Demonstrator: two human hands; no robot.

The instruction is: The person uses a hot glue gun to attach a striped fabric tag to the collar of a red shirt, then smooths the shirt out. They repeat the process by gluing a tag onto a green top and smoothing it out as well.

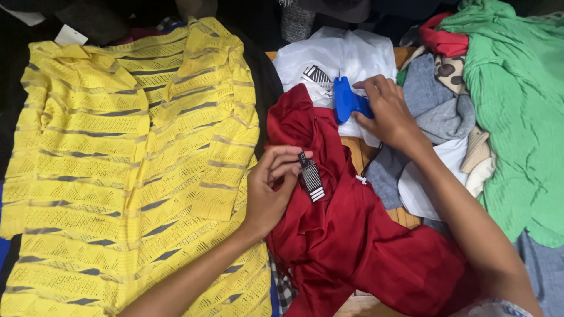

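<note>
**Tag pinched at the left hand, blue tagging tool under the right**

Head view: the left hand (271,191) sits at centre frame, thumb and fingers closed narrowly on the top of a small black-and-white striped paper tag (311,176). The tag's long axis runs from upper left to lower right, and it hangs just to the right of the fingertips, lying on the dark red smooth-fabric garment (358,240) that spreads from centre to the bottom right of the frame.

The right hand (386,111) is above and to the right of the left, its fingers curled over the handle end of a blue plastic tagging tool (346,101). The tool's body stands roughly upright in the frame, its thin tip pointing toward the top edge. It rests on a white plastic garment bag (346,53), which also carries more striped tags (318,78) just left of the tool. Tool and held tag are near each other, the tool up and to the right of the tag, with only red cloth between them.

Left of the frame, a yellow open-knit striped top (123,170) lies flat. At the right edge a green ribbed garment (517,105) is heaped beside grey cloth (437,105). Slivers of wooden table (358,149) show between the clothes.
</note>
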